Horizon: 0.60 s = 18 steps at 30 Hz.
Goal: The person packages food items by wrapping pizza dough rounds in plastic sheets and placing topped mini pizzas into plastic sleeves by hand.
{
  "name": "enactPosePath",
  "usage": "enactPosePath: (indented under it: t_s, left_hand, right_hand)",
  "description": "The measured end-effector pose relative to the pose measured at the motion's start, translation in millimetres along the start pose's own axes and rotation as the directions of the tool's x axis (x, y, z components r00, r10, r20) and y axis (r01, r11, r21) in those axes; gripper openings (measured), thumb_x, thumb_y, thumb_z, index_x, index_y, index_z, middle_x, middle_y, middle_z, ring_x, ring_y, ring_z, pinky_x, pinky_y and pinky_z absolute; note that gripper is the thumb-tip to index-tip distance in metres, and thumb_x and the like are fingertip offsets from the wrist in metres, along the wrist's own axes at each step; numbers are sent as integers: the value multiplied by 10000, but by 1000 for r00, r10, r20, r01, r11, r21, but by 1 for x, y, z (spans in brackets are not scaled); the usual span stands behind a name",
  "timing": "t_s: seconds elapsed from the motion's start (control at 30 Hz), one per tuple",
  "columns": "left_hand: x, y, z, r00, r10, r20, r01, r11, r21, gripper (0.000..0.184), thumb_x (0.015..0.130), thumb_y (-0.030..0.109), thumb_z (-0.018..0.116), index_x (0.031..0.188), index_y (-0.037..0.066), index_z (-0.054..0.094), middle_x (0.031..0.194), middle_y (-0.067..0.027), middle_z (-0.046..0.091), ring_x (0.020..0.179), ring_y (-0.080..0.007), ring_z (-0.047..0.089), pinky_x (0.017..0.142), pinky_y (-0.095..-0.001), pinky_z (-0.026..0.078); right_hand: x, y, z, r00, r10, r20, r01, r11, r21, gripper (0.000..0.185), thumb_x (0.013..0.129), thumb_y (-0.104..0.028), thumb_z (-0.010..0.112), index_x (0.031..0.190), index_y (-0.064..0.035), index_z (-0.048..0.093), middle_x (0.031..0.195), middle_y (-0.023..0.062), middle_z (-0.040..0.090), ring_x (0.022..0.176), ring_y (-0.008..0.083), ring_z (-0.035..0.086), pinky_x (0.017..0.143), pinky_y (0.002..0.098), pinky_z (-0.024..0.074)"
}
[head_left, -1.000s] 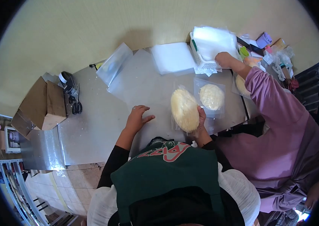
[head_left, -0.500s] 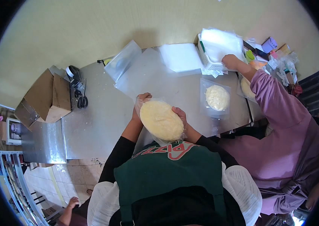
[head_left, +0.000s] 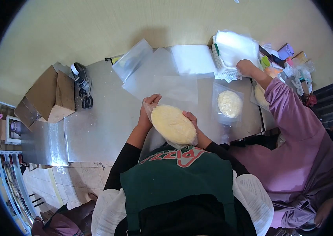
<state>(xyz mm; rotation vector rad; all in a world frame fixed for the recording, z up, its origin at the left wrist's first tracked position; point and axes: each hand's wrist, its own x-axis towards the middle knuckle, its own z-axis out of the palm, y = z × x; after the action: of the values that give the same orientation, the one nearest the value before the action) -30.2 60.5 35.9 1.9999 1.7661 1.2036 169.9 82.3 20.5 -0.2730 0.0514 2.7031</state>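
Clear bag with a pale disc, centre of frame: left hand closed on its left edge, right hand gripping its right side; disc could slip or film tear if that hold goes uneven. Containers: cardboard box at left, contents not visible; white basket, upper right, stacked with pale sheets; second clear bag, right of centre, another pale disc inside.

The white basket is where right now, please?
In the head view, the white basket stands at back right by the wall, just right of white sheets.
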Motion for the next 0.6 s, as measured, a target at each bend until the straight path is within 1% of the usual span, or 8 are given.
enactPosePath:
  t_s: [0.1,0.2,0.23,0.33,0.4,0.43,0.5,0.6]
  left_hand:
    - [4,0,-3,997,73,-26,-70,992,105,425,699,113,576,1116,27,571,1135,-67,545,923,-252,521,851,-337,417]
    - [7,-17,7,984,154,-93,-151,988,40,435,702,123,578,1125,24,567,1132,-63,557,923,-242,525,864,-330,409]
    - [8,-23,11,981,176,-81,-173,984,52,437,701,129,580,1126,26,567,1138,-63,556,932,-240,524,863,-329,409]
    - [11,-28,17,975,217,-42,-214,974,69,443,700,142,584,1130,33,568,1153,-66,555,956,-234,524,863,-325,411]
    - [12,-25,16,978,206,-14,-205,977,60,444,700,143,585,1132,41,569,1161,-70,552,968,-231,524,868,-323,413]
    - [11,-23,16,987,160,-24,-161,987,-15,449,697,138,598,1136,45,567,1163,-76,551,984,-232,522,873,-323,414]
    - [7,-17,13,997,65,-31,-69,984,-167,462,692,128,623,1143,52,565,1166,-88,548,1016,-235,517,883,-324,416]
    - [3,6,-3,999,-27,-47,17,980,-200,491,676,105,671,1153,57,559,1175,-108,539,1057,-253,502,897,-328,415]
  right_hand:
    - [-2,1,18,1000,17,20,-18,999,28,494,822,-302,562,1143,70,501,1101,217,581,967,332,597,862,446,477]
    - [4,3,14,997,45,62,-49,997,56,479,826,-299,558,1130,67,512,1084,213,591,949,329,605,856,445,480]
    - [7,4,11,995,56,81,-61,996,65,474,827,-299,556,1127,66,516,1078,212,594,943,328,608,856,445,481]
    - [14,7,8,966,70,250,-103,987,123,465,830,-302,552,1113,66,526,1058,210,604,925,327,614,851,445,484]
    - [14,6,0,975,62,213,-88,990,114,480,833,-307,545,1132,67,512,1085,217,589,950,328,605,862,447,478]
    - [14,4,-2,979,60,195,-82,991,107,488,834,-309,542,1141,68,504,1099,221,581,963,329,600,868,448,475]
    - [7,1,0,995,34,94,-41,996,77,513,835,-313,534,1174,68,474,1132,228,560,993,334,586,887,451,463]
    - [-4,-5,-5,999,-25,-31,25,999,19,545,838,-319,523,1216,63,433,1177,232,529,1033,345,563,910,456,446]
